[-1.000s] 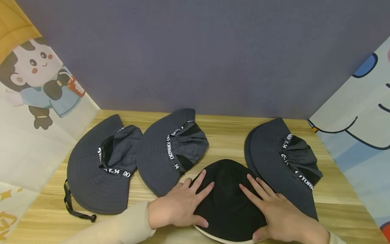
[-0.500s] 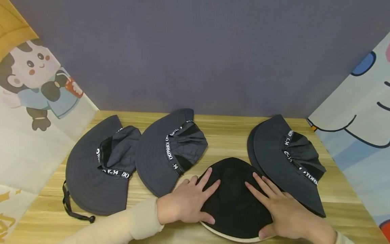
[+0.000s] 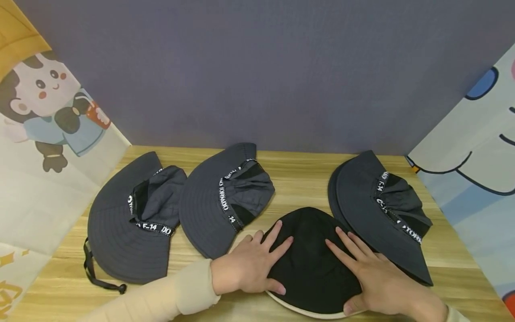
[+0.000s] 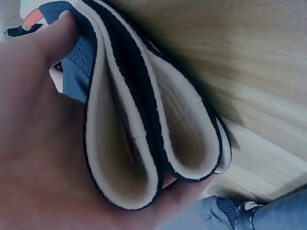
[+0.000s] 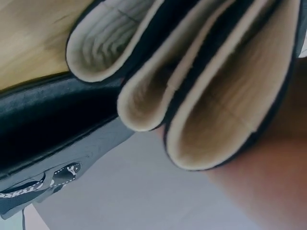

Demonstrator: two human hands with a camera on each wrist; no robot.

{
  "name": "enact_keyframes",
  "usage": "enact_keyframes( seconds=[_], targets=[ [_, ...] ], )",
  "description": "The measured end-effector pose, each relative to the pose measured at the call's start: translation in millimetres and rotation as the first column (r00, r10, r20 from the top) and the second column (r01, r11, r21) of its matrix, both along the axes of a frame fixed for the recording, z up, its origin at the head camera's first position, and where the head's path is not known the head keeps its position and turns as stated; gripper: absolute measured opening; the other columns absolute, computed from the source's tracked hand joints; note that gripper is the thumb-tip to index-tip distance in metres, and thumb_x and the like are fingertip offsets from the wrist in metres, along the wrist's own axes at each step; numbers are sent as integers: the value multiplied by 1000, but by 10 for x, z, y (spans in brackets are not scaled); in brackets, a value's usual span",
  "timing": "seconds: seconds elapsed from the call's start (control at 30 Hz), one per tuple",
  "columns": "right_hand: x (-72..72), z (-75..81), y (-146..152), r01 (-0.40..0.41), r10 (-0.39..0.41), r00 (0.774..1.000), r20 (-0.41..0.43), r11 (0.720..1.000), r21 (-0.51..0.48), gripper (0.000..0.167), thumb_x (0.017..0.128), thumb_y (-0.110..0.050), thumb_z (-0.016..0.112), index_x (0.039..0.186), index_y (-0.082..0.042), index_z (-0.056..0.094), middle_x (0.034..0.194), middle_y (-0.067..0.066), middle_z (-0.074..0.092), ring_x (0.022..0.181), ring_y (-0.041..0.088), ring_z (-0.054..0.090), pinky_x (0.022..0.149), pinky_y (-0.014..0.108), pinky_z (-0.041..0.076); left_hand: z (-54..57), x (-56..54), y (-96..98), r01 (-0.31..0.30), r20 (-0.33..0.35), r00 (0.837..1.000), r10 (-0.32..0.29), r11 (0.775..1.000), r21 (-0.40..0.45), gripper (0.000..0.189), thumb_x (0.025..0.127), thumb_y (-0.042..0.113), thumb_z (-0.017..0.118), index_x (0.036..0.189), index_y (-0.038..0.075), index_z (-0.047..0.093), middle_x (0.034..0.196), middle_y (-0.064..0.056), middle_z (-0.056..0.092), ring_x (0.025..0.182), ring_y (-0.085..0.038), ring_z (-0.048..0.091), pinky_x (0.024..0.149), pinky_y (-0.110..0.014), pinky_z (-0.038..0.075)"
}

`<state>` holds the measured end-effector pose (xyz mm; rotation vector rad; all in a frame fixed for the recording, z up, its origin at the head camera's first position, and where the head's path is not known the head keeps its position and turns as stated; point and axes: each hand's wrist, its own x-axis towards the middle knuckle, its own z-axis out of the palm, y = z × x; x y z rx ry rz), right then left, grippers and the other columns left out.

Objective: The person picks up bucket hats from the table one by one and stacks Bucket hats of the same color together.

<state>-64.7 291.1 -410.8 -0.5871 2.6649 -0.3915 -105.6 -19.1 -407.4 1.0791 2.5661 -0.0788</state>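
Observation:
A black fabric hat (image 3: 314,264) with a cream edge lies at the front, right of the middle. At the wrists, several folded loops with cream lining (image 4: 115,158) show, lying close together. My left hand (image 3: 251,264) presses on its left side, fingers straight and spread, thumb at the near edge. On the other side my right hand (image 3: 376,273) rests with spread, straight fingers, its thumb low by the cream rim. Close behind the right hand sits a pair of stacked dark grey brimmed hats (image 3: 358,201), the upper one with a white-lettered band.
Two more grey brimmed hats lie on the wooden table (image 3: 297,174): one at the far left (image 3: 120,241) with a black chin cord (image 3: 94,277), one left of the middle (image 3: 205,210). A grey panel (image 3: 261,76) stands behind, with cartoon-printed sheets (image 3: 72,120) at both sides.
Both hands and the black hat have shifted slightly right, mostly in the first half second. The stacked grey hats at the right have moved a little right and back.

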Motion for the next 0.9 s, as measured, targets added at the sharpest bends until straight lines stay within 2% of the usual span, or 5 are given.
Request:
enact_keyframes(
  seconds=[0.13,0.3,0.57,0.73,0.9],
  targets=[
    [-38,95,67,-6,5,1000,-20,998,-65,111,71,-77,69,162,-32,25,170,6,10,148,47,24,89,64,48,10,0,10,4,-22,1000,-5,1000,-27,104,83,86,44,164,34,6,170,-9,-7,141,-33,38,101,-41,43],
    [-146,272,200,27,-49,984,-169,991,-135,81,88,-62,69,152,-16,48,154,15,45,133,42,50,92,58,50,15,5,14,-1,-41,999,-1,999,-52,104,83,87,44,164,34,6,170,-9,-6,140,-32,38,101,-39,43],
    [-396,369,699,152,-232,896,-379,961,-229,61,94,-26,76,145,-2,52,136,24,58,109,45,63,79,54,55,5,9,29,5,-42,999,-7,999,-52,104,84,86,44,164,33,6,170,-10,-6,140,-32,38,101,-39,43],
    [-584,332,1056,332,-393,879,-272,911,-243,76,101,-31,65,156,6,27,135,39,47,109,57,57,75,61,53,6,9,27,0,-51,999,-3,998,-64,104,83,87,43,164,34,5,170,-10,-7,140,-32,38,101,-39,43],
    [-725,308,1357,491,-502,856,-126,864,-109,94,104,-49,53,153,17,8,134,51,36,113,67,46,79,68,46,11,15,29,1,-62,998,-6,997,-72,104,83,87,42,164,34,6,170,-10,-6,139,-31,39,100,-38,43]
  ],
)
